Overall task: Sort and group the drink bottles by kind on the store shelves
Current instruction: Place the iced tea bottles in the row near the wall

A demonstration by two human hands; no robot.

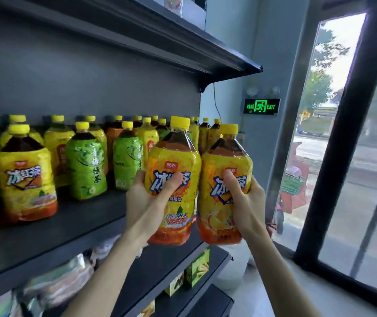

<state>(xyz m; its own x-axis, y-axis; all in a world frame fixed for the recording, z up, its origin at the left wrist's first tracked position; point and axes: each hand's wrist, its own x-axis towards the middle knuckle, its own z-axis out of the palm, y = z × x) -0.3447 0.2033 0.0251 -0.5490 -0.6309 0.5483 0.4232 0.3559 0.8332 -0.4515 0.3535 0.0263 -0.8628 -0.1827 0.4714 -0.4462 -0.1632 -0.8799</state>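
Observation:
My left hand (147,197) grips an iced-tea bottle (173,216) with a yellow-orange label and yellow cap. My right hand (248,202) grips a second bottle of the same kind (219,216), right beside the first. Both bottles are upright, held in front of the right end of the dark shelf (68,227). On the shelf stand another yellow iced-tea bottle (26,177), two green-tea bottles (86,161) (126,156) and several more yellow-capped bottles behind, kinds mixed.
An upper shelf (183,46) overhangs the bottles. Lower shelves (178,266) carry snack boxes and bags. A tall window with a black frame (333,156) is at the right, and a green exit sign (261,106) hangs on the wall.

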